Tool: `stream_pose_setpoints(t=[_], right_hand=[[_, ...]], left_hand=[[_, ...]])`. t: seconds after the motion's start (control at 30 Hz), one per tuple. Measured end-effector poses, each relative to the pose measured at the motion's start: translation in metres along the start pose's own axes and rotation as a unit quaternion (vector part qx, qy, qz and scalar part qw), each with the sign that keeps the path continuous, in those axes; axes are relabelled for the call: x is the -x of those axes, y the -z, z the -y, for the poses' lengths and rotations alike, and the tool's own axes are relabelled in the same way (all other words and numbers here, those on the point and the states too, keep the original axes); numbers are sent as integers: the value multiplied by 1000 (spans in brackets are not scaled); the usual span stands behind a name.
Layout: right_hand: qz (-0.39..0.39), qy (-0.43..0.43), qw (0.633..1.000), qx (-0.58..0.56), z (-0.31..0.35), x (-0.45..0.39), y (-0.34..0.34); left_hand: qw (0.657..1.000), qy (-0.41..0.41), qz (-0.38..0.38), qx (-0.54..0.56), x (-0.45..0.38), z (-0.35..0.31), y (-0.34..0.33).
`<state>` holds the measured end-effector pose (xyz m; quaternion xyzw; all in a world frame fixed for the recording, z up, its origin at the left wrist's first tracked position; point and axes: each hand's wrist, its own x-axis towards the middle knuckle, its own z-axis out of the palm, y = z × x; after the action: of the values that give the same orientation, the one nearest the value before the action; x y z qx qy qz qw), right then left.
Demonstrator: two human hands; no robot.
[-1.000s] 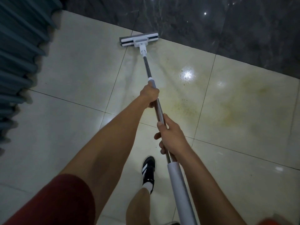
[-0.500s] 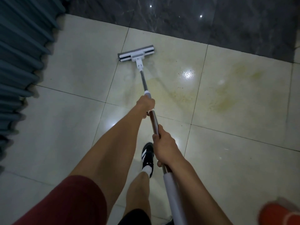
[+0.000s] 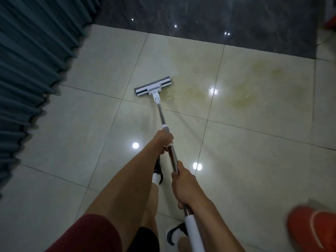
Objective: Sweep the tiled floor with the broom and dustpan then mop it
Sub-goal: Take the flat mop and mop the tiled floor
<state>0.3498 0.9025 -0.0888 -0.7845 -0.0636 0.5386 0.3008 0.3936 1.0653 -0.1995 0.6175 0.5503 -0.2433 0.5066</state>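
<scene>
The tiled floor (image 3: 254, 170) fills most of the view, with big pale shiny tiles and thin dark lines between them. Its far edge meets a dark stone strip (image 3: 218, 20) that runs across the top. On the left side, a blue-green curtain (image 3: 32, 70) hangs in folds, and its wavy bottom edge sits right along the floor. There is wide open floor to the right of the mop and more open floor between the mop and the curtain. A yellow stain (image 3: 241, 99) spreads over the tiles to the right of the mop head, with wet shine on it. Something orange (image 3: 312, 231) is blurry at the bottom right edge, and I cannot tell what it is. The mop (image 3: 160, 110) has a long pole that slants from the bottom of the view up to the middle. The mop head (image 3: 153, 86) lies flat on the floor, near where four tiles meet, well away from the curtain and from the dark strip. The right hand (image 3: 185, 182) is wrapped tight around the pole low down, just above the white grip. The left hand (image 3: 163, 140) is wrapped tight around the pole higher up, just below a white ring. A foot in a black shoe (image 3: 158, 170) with a white sock stands on the floor under the left arm, just beside the pole.
</scene>
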Motion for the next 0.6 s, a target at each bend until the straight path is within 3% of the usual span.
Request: stream_pose_setpoints(t=[0.37, 0.6], right_hand=[[-22, -30, 999, -13, -61, 94, -81], [-41, -56, 997, -28, -68, 128, -159]], left_hand=[[999, 46, 28, -3, 70, 110, -18], [998, -12, 44, -50, 85, 176, 6]])
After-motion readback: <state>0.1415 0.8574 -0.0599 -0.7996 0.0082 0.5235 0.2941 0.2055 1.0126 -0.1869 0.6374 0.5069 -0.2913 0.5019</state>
